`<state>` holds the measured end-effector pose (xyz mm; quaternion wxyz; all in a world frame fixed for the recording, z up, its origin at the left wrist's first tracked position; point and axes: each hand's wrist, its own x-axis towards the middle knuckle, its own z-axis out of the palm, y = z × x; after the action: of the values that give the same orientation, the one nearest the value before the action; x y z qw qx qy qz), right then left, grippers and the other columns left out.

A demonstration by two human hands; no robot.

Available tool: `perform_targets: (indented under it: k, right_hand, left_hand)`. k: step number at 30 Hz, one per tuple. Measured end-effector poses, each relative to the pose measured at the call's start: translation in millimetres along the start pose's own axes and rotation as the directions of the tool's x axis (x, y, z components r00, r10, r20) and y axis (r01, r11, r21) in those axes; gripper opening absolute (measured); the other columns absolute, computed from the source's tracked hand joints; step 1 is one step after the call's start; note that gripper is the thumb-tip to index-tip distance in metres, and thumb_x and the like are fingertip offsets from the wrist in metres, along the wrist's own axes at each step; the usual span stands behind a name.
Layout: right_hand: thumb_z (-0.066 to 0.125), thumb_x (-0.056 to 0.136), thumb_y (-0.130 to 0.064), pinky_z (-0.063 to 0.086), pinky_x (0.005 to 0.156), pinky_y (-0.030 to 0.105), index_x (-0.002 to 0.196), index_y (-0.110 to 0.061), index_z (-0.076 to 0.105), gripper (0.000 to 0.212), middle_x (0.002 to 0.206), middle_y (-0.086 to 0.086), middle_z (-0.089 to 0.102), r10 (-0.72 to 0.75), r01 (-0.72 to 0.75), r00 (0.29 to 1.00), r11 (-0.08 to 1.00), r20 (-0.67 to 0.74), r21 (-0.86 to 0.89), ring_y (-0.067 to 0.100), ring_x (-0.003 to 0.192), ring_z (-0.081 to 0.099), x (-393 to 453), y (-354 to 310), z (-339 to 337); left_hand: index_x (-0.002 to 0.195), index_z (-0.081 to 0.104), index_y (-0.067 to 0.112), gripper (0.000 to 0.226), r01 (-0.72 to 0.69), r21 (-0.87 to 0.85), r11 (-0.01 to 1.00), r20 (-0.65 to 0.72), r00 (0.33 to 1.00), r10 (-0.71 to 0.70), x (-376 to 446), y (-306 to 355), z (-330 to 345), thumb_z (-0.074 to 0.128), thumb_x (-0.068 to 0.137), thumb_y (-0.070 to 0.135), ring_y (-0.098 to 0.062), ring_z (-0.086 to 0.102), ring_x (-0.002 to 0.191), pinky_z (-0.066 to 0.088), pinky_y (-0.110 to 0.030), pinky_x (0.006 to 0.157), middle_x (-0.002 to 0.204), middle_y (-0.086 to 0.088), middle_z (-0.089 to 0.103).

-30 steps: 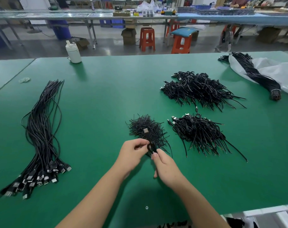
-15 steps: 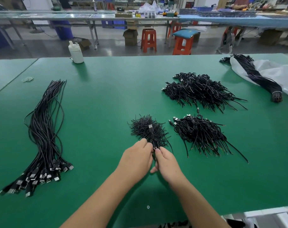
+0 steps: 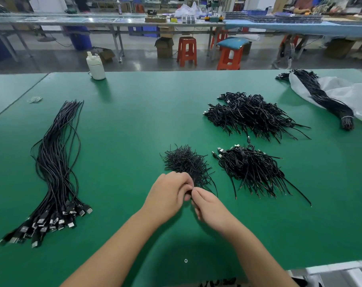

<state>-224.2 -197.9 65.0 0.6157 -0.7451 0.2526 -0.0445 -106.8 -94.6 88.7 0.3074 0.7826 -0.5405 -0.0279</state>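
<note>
Left hand (image 3: 167,195) and right hand (image 3: 211,208) pinch one black cable (image 3: 189,191) between them.

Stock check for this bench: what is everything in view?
table: one, green, under everything
long cable bundle: one, black with metal plugs, left side
short wire pile: one, black, centre, beyond the hands
nearer coiled pile: one, black, right of centre
farther coiled pile: one, black, behind it
tied cable bundle: one, black, far right, on the bag
plastic bag: one, whitish, far right edge
bottle: one, white, table's far edge, left
stools: at least two, red-orange, floor beyond table
black wire piece: one, mostly hidden, between both hands
left hand: one, bare, grips the piece
right hand: one, bare, pinches it
</note>
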Motion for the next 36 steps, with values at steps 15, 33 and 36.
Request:
perform_targets:
  k: [15, 33, 36]
  right_hand:
    - [0.047, 0.099, -0.035, 0.039, 0.051, 0.036, 0.091, -0.021, 0.064, 0.024, 0.075, -0.007, 0.043, -0.497, 0.28, 0.866, 0.568, -0.052, -0.774, 0.022, 0.057, 0.047, -11.0, 17.5, -3.3]
    - [0.063, 0.091, -0.028, 0.034, 0.042, 0.029, 0.079, -0.019, 0.067, 0.016, 0.067, -0.005, 0.052, -0.567, 0.259, 0.823, 0.396, -0.013, -0.881, 0.021, 0.049, 0.051, -8.9, 8.0, -2.4]
    - [0.067, 0.087, -0.028, 0.035, 0.041, 0.028, 0.077, -0.02, 0.067, 0.013, 0.066, -0.006, 0.053, -0.584, 0.265, 0.812, 0.353, 0.01, -0.897, 0.02, 0.049, 0.052, -7.4, 6.1, -3.7]
  left_hand:
    - [0.076, 0.069, 0.017, 0.015, 0.635, -0.482, 0.603, 0.383, 0.772, -0.507, 1.7, -5.1, 9.2, 0.065, 0.088, 0.01, -0.016, 0.046, 0.067, 0.037, -0.026, 0.063, 0.07, 0.0, 0.061]
    - [0.068, 0.072, 0.021, 0.024, 0.55, -0.258, 0.794, 0.189, 0.835, -0.517, 4.3, -15.0, 14.7, 0.074, 0.084, 0.038, -0.002, 0.039, 0.04, 0.029, -0.014, 0.042, 0.045, 0.013, 0.053]
    - [0.067, 0.072, 0.021, 0.039, 0.527, -0.24, 0.815, 0.209, 0.848, -0.487, 6.6, -11.3, 14.1, 0.058, 0.095, 0.045, -0.005, 0.037, 0.044, 0.034, -0.024, 0.049, 0.05, 0.004, 0.057]
